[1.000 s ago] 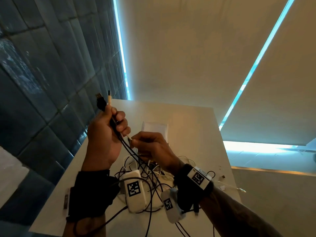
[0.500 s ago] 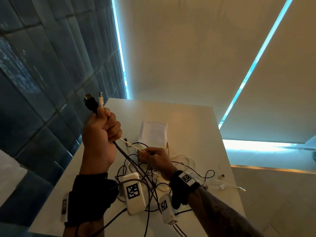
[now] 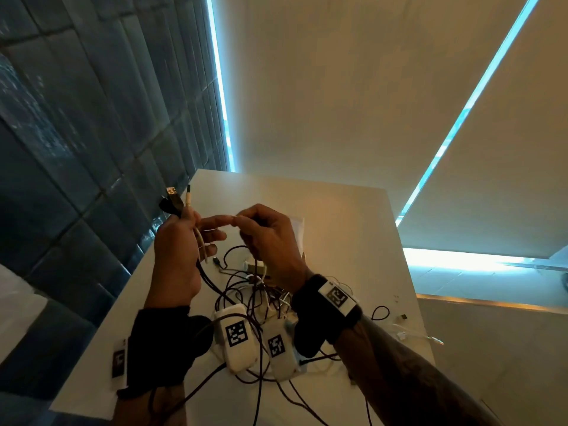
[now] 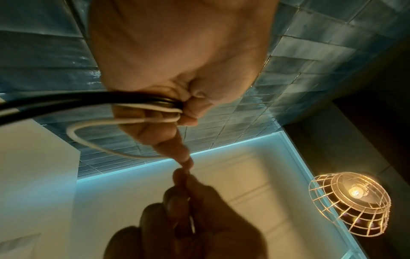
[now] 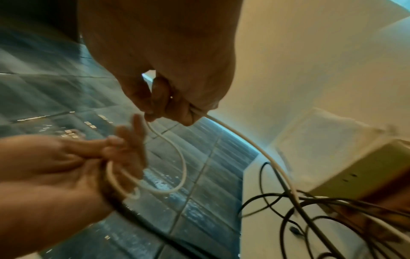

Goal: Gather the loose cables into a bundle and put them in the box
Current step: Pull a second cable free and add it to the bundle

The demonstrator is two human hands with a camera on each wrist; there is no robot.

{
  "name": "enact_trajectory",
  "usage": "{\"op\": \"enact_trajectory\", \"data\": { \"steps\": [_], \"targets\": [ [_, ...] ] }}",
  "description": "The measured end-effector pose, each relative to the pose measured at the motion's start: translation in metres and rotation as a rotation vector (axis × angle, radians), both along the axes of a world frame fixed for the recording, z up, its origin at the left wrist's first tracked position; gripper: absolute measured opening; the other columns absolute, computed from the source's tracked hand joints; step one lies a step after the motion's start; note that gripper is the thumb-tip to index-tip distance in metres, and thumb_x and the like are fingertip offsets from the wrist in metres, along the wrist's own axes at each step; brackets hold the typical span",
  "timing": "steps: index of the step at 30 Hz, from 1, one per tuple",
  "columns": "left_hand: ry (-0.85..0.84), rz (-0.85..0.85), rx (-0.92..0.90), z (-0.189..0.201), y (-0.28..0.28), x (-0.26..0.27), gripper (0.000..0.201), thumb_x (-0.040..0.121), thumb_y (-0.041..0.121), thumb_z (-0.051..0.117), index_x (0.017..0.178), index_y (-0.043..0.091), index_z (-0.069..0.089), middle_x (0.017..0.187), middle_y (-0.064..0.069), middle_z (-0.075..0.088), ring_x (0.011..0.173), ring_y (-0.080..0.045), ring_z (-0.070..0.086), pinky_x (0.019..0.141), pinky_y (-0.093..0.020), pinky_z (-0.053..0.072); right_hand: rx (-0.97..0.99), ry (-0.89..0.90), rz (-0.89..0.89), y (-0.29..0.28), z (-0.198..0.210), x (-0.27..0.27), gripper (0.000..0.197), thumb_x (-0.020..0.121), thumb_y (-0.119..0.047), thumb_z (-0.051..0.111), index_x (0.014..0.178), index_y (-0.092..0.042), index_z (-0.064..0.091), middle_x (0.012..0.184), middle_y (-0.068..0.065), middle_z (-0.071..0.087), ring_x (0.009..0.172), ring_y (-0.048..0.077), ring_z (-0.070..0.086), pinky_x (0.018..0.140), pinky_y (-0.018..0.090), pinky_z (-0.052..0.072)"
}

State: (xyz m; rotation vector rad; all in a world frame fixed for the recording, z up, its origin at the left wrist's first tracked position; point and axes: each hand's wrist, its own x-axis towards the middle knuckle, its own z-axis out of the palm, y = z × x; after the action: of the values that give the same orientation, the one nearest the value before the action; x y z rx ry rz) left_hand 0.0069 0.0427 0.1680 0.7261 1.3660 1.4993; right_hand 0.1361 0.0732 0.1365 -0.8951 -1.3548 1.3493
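My left hand (image 3: 181, 241) is raised above the table and grips a bundle of cables, with a black USB plug (image 3: 173, 196) and a white plug (image 3: 188, 195) sticking up from the fist. In the left wrist view its curled fingers (image 4: 188, 105) clamp black cables (image 4: 66, 99) and a white cable (image 4: 99, 147). My right hand (image 3: 267, 238) pinches that white cable (image 5: 177, 157), and its fingertips meet my left index finger. A loop sags between both hands. The cable tangle (image 3: 246, 287) lies below. The white box (image 3: 297, 226) is mostly hidden behind my right hand.
The white table (image 3: 338, 210) abuts a dark tiled wall (image 3: 76, 149) on the left. An olive adapter block (image 5: 366, 166) sits in the tangle. Loose plugs (image 3: 402, 317) lie near the table's right edge. A wire-cage lamp (image 4: 350, 205) shows in the left wrist view.
My right hand rose from the tangle up to my left hand, bringing the white cable with it. My left hand kept its grip on the plugs and shifted slightly right.
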Motion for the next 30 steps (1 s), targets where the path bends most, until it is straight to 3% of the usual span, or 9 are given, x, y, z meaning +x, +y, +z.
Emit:
{"op": "enact_trajectory", "data": {
  "steps": [3,9,11,13,15,18,24,30],
  "targets": [
    [-0.061,0.005,0.000,0.009,-0.003,-0.003,0.035,0.105,0.032,0.028,0.079,0.020,0.049,0.066,0.003,0.073,0.068,-0.012,0.070,0.067,-0.032,0.048,0.068,0.057,0.025,-0.008,0.007,-0.005,0.011,0.097,-0.008,0.053,0.092,-0.001,0.060,0.061,-0.003,0.048,0.048,0.002,0.040,0.045,0.013,0.034],
    [-0.306,-0.105,0.027,0.014,-0.001,-0.007,0.033,0.104,0.031,0.030,0.078,0.016,0.044,0.070,-0.003,0.073,0.068,-0.015,0.072,0.056,-0.028,0.057,0.134,0.168,0.162,-0.018,0.015,-0.002,0.015,0.096,0.002,0.049,0.089,-0.003,0.061,0.062,-0.012,0.055,0.050,0.004,0.040,0.048,0.013,0.034],
    [-0.440,-0.159,0.108,0.017,0.001,-0.007,0.032,0.103,0.030,0.030,0.079,0.017,0.046,0.072,-0.001,0.070,0.067,-0.015,0.069,0.062,-0.028,0.057,0.097,0.170,0.229,-0.021,0.011,-0.001,0.014,0.096,0.002,0.049,0.088,-0.001,0.061,0.058,-0.007,0.048,0.048,0.006,0.036,0.046,0.014,0.032],
    [-0.502,-0.209,0.186,0.020,0.003,-0.008,0.033,0.102,0.029,0.030,0.076,0.020,0.047,0.066,0.005,0.057,0.055,-0.009,0.055,0.057,-0.022,0.050,0.021,0.140,0.276,-0.022,0.000,0.003,0.017,0.098,-0.004,0.049,0.086,-0.003,0.060,0.055,-0.006,0.041,0.045,0.006,0.032,0.044,0.014,0.029],
    [-0.475,-0.259,0.228,0.020,0.006,-0.006,0.037,0.102,0.028,0.030,0.070,0.022,0.048,0.062,0.009,0.046,0.047,-0.004,0.037,0.047,-0.019,0.035,-0.052,0.075,0.304,-0.022,-0.014,0.006,0.024,0.101,-0.014,0.048,0.082,-0.008,0.061,0.054,-0.006,0.040,0.045,0.006,0.031,0.043,0.016,0.027],
    [-0.398,-0.325,0.271,0.015,0.009,-0.004,0.038,0.102,0.027,0.029,0.069,0.022,0.046,0.056,0.010,0.037,0.041,-0.002,0.027,0.043,-0.018,0.025,-0.132,0.017,0.299,-0.016,-0.034,0.009,0.029,0.102,-0.017,0.046,0.077,-0.009,0.059,0.051,-0.009,0.040,0.044,0.003,0.032,0.043,0.014,0.028],
    [-0.361,-0.299,0.303,0.009,0.013,-0.010,0.039,0.102,0.027,0.029,0.069,0.022,0.048,0.051,0.011,0.034,0.037,-0.001,0.025,0.037,-0.017,0.021,-0.110,-0.236,0.181,0.000,-0.080,0.013,0.030,0.100,-0.016,0.049,0.073,-0.013,0.061,0.056,-0.010,0.046,0.050,0.003,0.038,0.051,0.017,0.033],
    [-0.327,-0.219,0.302,0.008,0.013,-0.014,0.038,0.102,0.025,0.030,0.068,0.023,0.047,0.051,0.011,0.034,0.037,-0.001,0.023,0.037,-0.017,0.017,-0.120,-0.361,0.081,0.009,-0.099,0.006,0.031,0.097,-0.019,0.052,0.067,-0.019,0.061,0.063,-0.003,0.050,0.057,0.007,0.043,0.057,0.023,0.037]
  ]
}}
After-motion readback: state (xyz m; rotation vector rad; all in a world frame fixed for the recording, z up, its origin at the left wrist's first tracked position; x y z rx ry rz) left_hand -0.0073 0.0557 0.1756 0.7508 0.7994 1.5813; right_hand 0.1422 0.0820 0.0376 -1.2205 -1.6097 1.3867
